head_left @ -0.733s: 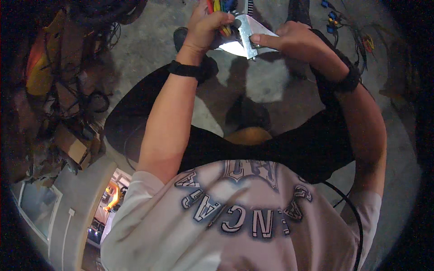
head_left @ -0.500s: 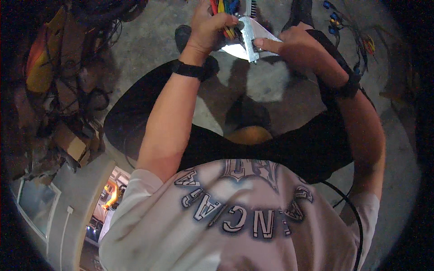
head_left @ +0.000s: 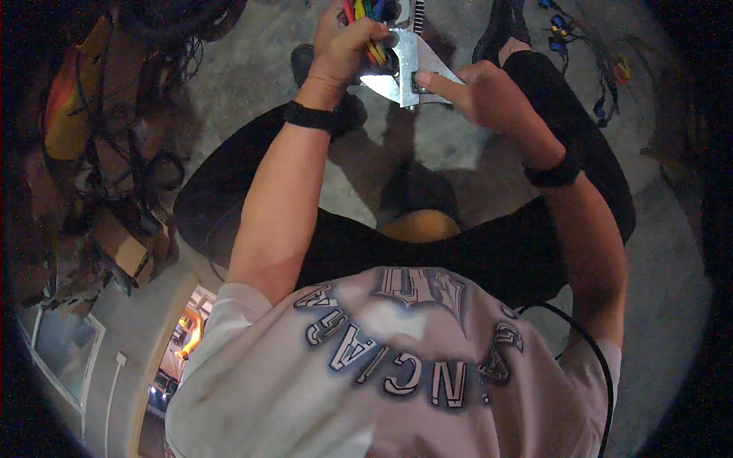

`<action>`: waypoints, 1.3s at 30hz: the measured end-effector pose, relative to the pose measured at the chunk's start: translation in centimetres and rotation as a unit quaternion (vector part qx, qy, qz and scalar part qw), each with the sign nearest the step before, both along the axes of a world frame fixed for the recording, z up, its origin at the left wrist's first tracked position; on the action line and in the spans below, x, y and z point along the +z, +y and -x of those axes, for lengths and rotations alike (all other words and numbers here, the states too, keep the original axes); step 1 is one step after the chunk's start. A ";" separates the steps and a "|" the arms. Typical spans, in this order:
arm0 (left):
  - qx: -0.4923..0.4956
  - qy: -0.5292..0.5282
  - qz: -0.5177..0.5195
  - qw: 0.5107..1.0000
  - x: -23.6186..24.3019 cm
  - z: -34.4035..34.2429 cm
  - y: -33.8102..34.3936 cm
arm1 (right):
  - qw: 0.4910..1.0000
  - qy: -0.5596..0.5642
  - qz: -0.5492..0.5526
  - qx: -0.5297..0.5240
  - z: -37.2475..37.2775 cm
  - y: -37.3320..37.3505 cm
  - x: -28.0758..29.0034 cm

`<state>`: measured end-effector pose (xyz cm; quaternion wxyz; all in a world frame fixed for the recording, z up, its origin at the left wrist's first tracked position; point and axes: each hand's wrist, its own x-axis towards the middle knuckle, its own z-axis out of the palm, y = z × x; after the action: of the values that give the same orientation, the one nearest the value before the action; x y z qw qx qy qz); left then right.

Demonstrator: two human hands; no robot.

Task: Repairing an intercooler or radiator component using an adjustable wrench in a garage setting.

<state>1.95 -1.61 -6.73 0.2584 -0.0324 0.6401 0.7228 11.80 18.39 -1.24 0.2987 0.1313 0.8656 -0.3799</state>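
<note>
My left hand point(head_left: 336, 57) is closed round a bundle of coloured wires point(head_left: 372, 47) in red, yellow, green and blue at the top middle. Its thumb lies across the wires and reaches to the edge of a shiny metal bracket point(head_left: 408, 57). This bracket has a bright, bent plate with a pale triangular side, and a toothed strip point(head_left: 418, 15) stands at its far end. From the right, my right hand point(head_left: 489, 91) grips the bracket's side, its index finger stretched onto the plate by a small dark opening. Its other fingers are curled and partly hidden.
Loose wires with blue connectors point(head_left: 561, 34) lie on the concrete floor at the far right. Cardboard and tangled cables point(head_left: 122, 244) are heaped at the left. My crossed legs point(head_left: 252, 183) surround the work, and a black cable point(head_left: 588, 343) runs along my right side.
The bracket and wires have shifted slightly left. My right hand and forearm have moved left with them, the index finger still on the plate.
</note>
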 end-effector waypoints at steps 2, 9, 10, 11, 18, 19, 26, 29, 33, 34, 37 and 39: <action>0.003 0.004 0.006 1.000 -0.3 0.3 -0.2 | 0.999 -0.010 -0.002 -0.033 -0.2 -0.3 0.0; 0.014 -0.011 0.028 0.999 -0.8 0.4 -0.4 | 0.995 -0.027 0.047 -0.081 -1.5 -1.5 0.3; 0.030 -0.029 0.025 0.999 -0.1 -0.1 0.0 | 0.995 -0.041 0.045 -0.076 -1.7 -1.6 0.5; 0.028 -0.028 0.026 0.999 0.1 -0.3 0.3 | 0.995 -0.041 0.045 -0.077 -1.8 -1.7 0.9; 0.035 0.033 0.077 0.996 -3.1 0.0 -0.6 | 0.973 -0.066 0.113 -0.192 -3.7 -3.7 0.5; 0.034 0.031 0.059 0.997 -3.3 0.2 -0.7 | 0.963 -0.044 0.137 -0.226 -3.8 -4.1 0.3; 0.008 -0.011 -0.052 0.999 -3.0 1.3 0.2 | 0.942 -0.105 0.155 -0.279 -4.2 -4.2 1.4; -0.001 -0.015 -0.020 1.000 -1.6 0.7 1.0 | 0.939 -0.119 0.164 -0.276 -3.7 -3.2 2.3; 0.001 0.083 0.064 0.995 -1.6 0.6 1.4 | 0.973 -0.082 0.087 -0.199 -3.1 -2.2 2.1; 0.014 0.056 0.035 0.998 -1.9 0.8 1.3 | 0.983 -0.041 0.067 -0.169 -2.9 -2.2 2.1; 0.039 0.006 0.018 0.999 -0.9 0.7 1.8 | 0.996 -0.010 0.039 -0.083 -1.9 -1.5 4.9; 0.052 -0.014 0.031 0.998 -0.4 1.1 2.0 | 0.997 0.019 0.044 -0.067 -1.5 -1.2 5.7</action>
<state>0.88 0.43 -7.10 0.2279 -0.0840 0.6559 0.7147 13.33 17.21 4.44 0.2620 0.1682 0.8425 -0.4395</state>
